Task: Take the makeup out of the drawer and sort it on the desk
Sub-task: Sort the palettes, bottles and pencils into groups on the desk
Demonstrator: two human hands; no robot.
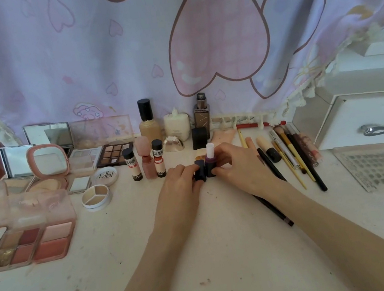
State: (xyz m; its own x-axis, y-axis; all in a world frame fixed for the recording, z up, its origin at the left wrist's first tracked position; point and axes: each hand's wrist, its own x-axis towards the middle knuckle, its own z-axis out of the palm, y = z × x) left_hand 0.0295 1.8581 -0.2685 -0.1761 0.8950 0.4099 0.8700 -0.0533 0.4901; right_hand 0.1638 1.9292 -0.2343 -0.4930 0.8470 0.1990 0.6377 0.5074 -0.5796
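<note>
The uncapped lipstick (210,161) stood upright at mid-surface (202,245), pinched by the right hand (239,171). The left hand (180,185) gripped its dark cap (199,173) just beside it. Step: placing among the lip tints (158,158). Next move probably required recapping.

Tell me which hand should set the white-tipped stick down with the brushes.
Right. The right hand already grips the white-tipped stick, and the brushes lie just beyond it; the left hand holds the dark cap, farther away.
</note>
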